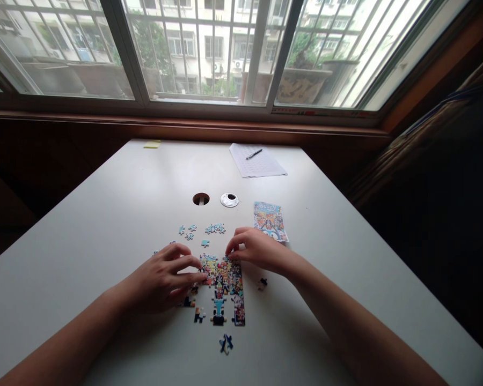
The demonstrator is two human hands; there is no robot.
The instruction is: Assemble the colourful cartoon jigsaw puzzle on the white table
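Note:
A partly joined jigsaw puzzle (221,276) lies on the white table, with gaps along its lower part. My left hand (163,276) rests at its left edge, fingers spread and fingertips touching the pieces. At the top right edge of the puzzle, my right hand (253,249) has its thumb and fingers bent together; whatever is between the fingertips is too small to make out. Light blue loose pieces (215,229) lie above the puzzle, and a single blue piece (205,243) is nearer to it. Below sits a dark loose piece (226,343).
A printed picture card (270,220) lies beyond my right hand, and another loose piece (262,283) is right of the puzzle. Farther back are a round hole (201,199), a metal ring (229,200), paper sheets (255,163) with a pen (254,154), and yellow notes (152,144).

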